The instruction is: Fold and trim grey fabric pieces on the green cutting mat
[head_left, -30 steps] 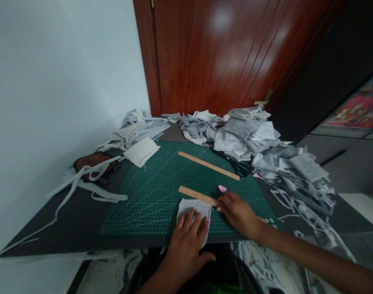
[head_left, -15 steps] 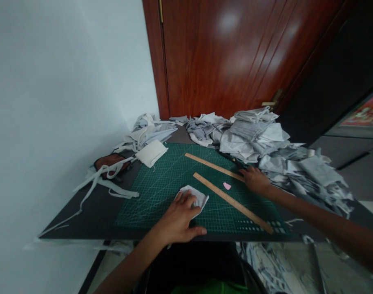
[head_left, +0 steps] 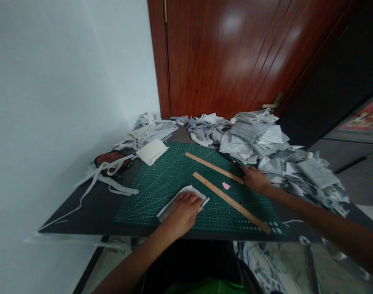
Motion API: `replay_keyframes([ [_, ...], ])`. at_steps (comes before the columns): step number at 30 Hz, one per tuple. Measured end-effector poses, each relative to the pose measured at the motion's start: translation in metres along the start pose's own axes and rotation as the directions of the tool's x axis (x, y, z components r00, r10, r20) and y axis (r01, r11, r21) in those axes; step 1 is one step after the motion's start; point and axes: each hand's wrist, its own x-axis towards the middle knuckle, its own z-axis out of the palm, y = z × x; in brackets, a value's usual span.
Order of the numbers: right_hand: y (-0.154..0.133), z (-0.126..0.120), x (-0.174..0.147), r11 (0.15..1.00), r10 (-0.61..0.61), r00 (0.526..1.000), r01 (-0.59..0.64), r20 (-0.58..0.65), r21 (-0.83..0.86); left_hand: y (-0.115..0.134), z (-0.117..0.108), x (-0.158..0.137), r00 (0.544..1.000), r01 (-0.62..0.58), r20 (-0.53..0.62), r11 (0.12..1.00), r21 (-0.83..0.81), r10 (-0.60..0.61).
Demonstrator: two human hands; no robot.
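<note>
My left hand point(head_left: 184, 212) is curled over a pale grey-white piece of cloth point(head_left: 168, 209) near the front of the green cutting mat point(head_left: 158, 179). Its fingers are bent at the cloth's right edge, and the palm covers the middle of the piece. At the right side of the mat, my right hand point(head_left: 254, 179) is closed around the near end of a long black tool point(head_left: 231, 159), whose exact kind I cannot make out. Close by lies a wooden ruler point(head_left: 213, 166), its lower end at my right fingertips. A second wooden ruler point(head_left: 231, 200) lies slanted between the hands, beside a small pink scrap point(head_left: 226, 185).
Grey and white cloth is heaped at the back right point(head_left: 255, 136), with more cloth pieces point(head_left: 309, 171) along the right. At the left are a folded cream cloth point(head_left: 152, 152), loose white strips point(head_left: 97, 175) and a brown pouch-like thing point(head_left: 111, 160). A wooden door point(head_left: 217, 61) stands behind.
My left hand has gone from spread fingers to curled ones on the cloth, and more of the cloth shows at its left. My right hand has closed on the black tool, whose near end has shifted.
</note>
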Motion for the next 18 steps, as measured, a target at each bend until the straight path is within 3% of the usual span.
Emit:
replay_keyframes([
  [6,0.009,-0.008,0.015,0.997,0.009,0.996,-0.015,0.086,0.069,-0.007,0.002,-0.006,0.987,-0.159,0.028,0.987,0.004,0.159],
  [11,0.011,-0.002,0.015,0.968,0.090,0.992,-0.109,0.094,0.225,-0.009,-0.007,-0.008,0.974,-0.220,0.046,0.975,-0.007,0.220],
  [15,0.008,-0.002,0.018,0.859,0.140,0.981,-0.188,0.134,0.476,-0.009,-0.008,-0.009,0.975,-0.221,0.032,0.975,-0.014,0.222],
  [18,0.002,-0.014,0.017,0.698,0.050,0.981,-0.167,0.185,0.697,-0.009,-0.006,-0.011,0.988,-0.157,-0.013,0.987,-0.024,0.157],
])
